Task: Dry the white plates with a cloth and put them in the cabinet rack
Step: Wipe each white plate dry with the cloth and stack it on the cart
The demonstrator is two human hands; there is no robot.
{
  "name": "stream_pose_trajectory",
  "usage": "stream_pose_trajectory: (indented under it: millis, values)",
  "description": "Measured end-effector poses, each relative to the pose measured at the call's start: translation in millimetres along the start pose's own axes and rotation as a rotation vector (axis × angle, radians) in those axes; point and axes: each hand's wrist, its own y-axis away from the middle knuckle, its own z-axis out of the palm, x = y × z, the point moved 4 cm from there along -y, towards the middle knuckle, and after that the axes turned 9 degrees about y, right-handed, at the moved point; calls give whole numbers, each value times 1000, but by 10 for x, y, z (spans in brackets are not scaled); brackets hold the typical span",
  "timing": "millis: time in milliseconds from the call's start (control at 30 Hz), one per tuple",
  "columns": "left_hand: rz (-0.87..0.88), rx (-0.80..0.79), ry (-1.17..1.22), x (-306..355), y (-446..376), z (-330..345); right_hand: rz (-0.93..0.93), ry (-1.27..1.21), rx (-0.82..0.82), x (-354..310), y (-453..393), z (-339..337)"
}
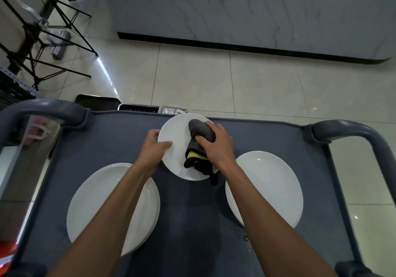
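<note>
Over a dark grey cart top, the right hand (216,146) curls its fingers round a bunched grey cloth (200,142) with black and yellow edging, pressing it against the face of a white plate (176,148). That plate is tilted up toward the camera at the far middle of the cart, its left rim pinched by the left hand (155,146), thumb on the front face and fingers behind the edge. A tail of the cloth hangs past the plate's lower rim. Nearer the camera, on the left, a stack of plates (94,210) lies flat on the cart top, partly crossed by the left forearm; how many it holds is unclear. On the right lies a single plate (276,182), partly covered by the right forearm, with a few water drops on the cart surface just beside its near edge. Grey handles (351,128) arch up at both far corners of the cart. Beyond the cart's far edge sit a dark tray (96,103) and a pale basket (174,109) above the tiled floor (257,83), with a marble-look counter (257,13) further back and black stands (42,41) to the left.
</note>
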Motion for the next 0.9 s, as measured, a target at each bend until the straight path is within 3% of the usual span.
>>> stream_pose_trajectory:
  millis: [133,500,667,800,900]
  values:
    - [25,-103,27,133,208,34,-95,-39,69,-91,107,-189]
    - [106,-182,76,528,896,144,-202,-152,156,-175,557,-746]
    - [211,-122,118,652,1218,294,-276,-101,234,-176,807,-1034]
    - [277,-126,139,721,1445,478,-367,88,414,-186,973,-1272]
    - [324,-130,142,756,1586,590,-406,96,484,-140,1050,-1446]
